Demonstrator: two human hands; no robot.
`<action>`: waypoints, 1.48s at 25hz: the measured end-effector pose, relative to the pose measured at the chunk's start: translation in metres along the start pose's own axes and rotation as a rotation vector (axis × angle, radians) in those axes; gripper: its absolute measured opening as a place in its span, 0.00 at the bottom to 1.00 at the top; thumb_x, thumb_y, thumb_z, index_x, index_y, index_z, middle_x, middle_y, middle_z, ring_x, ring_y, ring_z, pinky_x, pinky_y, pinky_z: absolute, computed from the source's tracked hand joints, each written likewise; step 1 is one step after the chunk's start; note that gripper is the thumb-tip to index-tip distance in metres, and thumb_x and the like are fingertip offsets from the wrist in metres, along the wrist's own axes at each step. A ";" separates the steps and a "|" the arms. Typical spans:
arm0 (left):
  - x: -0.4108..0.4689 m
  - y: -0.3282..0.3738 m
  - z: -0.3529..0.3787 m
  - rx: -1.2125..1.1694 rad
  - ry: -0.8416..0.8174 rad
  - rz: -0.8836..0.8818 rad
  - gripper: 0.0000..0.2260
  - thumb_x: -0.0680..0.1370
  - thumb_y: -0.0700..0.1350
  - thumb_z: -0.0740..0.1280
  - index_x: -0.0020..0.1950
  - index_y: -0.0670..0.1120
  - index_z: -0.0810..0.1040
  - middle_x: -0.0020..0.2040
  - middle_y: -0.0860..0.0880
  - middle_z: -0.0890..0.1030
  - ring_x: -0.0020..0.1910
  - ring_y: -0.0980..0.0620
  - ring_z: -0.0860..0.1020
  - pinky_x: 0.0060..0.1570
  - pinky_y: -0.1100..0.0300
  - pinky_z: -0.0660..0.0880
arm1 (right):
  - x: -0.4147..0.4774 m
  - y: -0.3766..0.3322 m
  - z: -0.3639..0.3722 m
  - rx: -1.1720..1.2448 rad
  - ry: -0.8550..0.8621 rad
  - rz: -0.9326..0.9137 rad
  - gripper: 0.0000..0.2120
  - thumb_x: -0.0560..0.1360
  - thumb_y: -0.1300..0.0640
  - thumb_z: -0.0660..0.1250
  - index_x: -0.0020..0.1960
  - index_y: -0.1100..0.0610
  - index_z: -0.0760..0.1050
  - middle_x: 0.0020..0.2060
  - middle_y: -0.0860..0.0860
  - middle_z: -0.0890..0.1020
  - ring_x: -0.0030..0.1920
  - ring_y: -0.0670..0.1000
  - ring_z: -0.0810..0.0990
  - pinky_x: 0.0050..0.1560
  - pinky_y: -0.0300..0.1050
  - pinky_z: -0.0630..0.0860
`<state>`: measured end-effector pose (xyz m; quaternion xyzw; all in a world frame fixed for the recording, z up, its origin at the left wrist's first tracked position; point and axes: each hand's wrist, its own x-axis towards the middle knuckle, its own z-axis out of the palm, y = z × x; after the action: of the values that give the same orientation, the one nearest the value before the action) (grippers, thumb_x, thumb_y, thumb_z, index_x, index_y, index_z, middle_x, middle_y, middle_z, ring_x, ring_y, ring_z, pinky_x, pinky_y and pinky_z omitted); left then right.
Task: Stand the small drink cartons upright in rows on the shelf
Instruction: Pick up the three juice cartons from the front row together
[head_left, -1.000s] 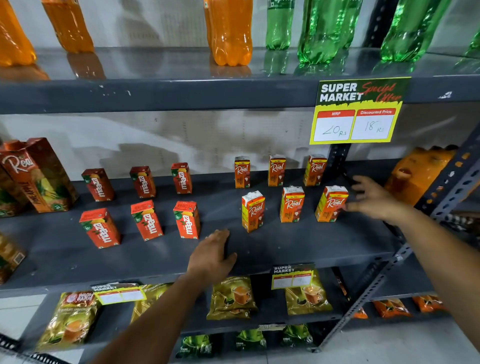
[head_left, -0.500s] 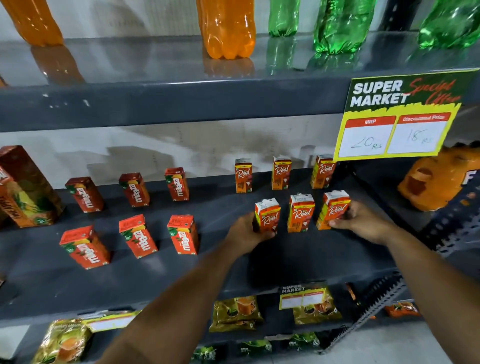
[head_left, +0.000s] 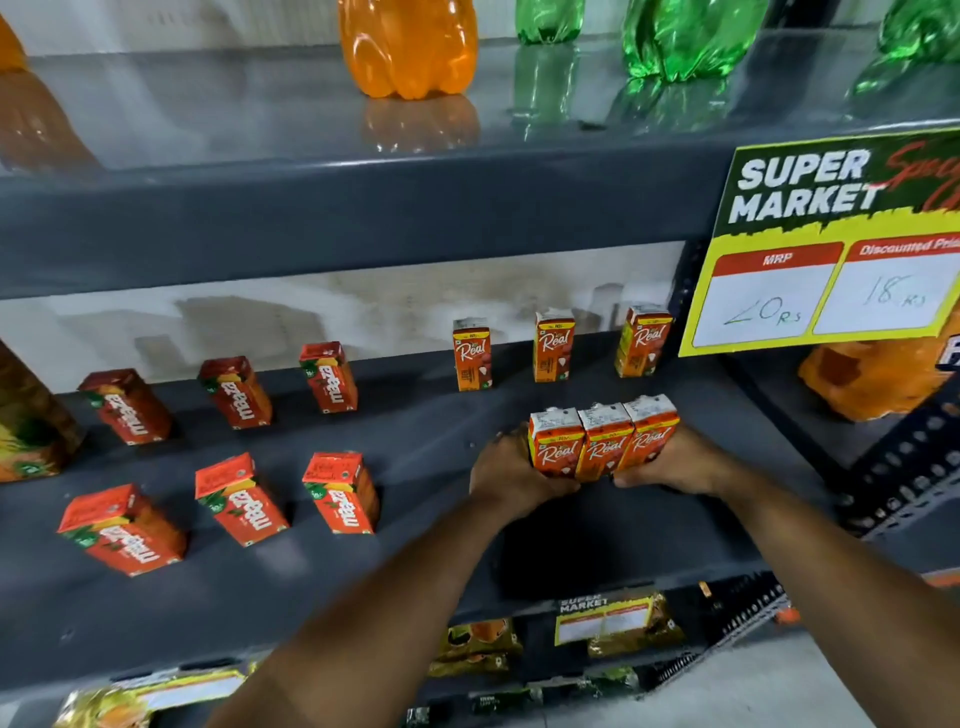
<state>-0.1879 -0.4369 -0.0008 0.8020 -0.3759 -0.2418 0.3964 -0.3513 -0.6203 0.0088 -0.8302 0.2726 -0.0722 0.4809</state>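
Note:
Three small orange Real cartons (head_left: 602, 447) stand pressed side by side on the grey middle shelf (head_left: 426, 561). My left hand (head_left: 511, 475) clasps the left end of this trio and my right hand (head_left: 670, 465) clasps the right end. Behind them three more Real cartons (head_left: 555, 345) stand upright and spaced apart near the back wall. To the left, red Maaza cartons stand in two rows of three: a back row (head_left: 236, 392) and a front row (head_left: 241, 499), all upright.
A yellow price sign (head_left: 831, 244) hangs from the upper shelf at right. Orange and green bottles (head_left: 410, 47) stand on the top shelf. A large juice carton (head_left: 26, 421) is at far left, an orange pack (head_left: 878, 379) at far right. Packets (head_left: 478, 644) lie below.
Both hands closed in from either side on the front Real cartons and pushed the three together until they touch. The camera moved closer to the shelf.

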 end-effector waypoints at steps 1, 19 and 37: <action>-0.004 0.001 0.002 -0.007 0.011 0.011 0.32 0.57 0.59 0.79 0.59 0.56 0.78 0.54 0.53 0.84 0.52 0.55 0.81 0.51 0.61 0.75 | -0.005 -0.001 0.002 -0.039 0.015 -0.006 0.32 0.56 0.56 0.84 0.53 0.36 0.77 0.53 0.39 0.83 0.53 0.37 0.80 0.54 0.35 0.75; -0.100 0.016 0.035 0.029 0.028 -0.023 0.21 0.59 0.56 0.78 0.49 0.60 0.78 0.51 0.56 0.83 0.49 0.55 0.81 0.52 0.54 0.79 | -0.098 0.008 0.018 -0.126 0.016 0.053 0.18 0.59 0.56 0.83 0.41 0.43 0.78 0.40 0.41 0.83 0.42 0.39 0.80 0.42 0.37 0.74; -0.088 0.011 0.037 0.009 -0.008 -0.095 0.30 0.63 0.55 0.80 0.61 0.56 0.73 0.57 0.51 0.81 0.55 0.51 0.79 0.58 0.48 0.76 | -0.087 0.005 0.015 -0.099 0.010 0.051 0.23 0.58 0.56 0.83 0.46 0.41 0.77 0.46 0.42 0.82 0.48 0.44 0.80 0.51 0.45 0.75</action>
<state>-0.2707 -0.3880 -0.0052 0.8198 -0.3400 -0.2619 0.3791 -0.4207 -0.5652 0.0090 -0.8453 0.2992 -0.0503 0.4397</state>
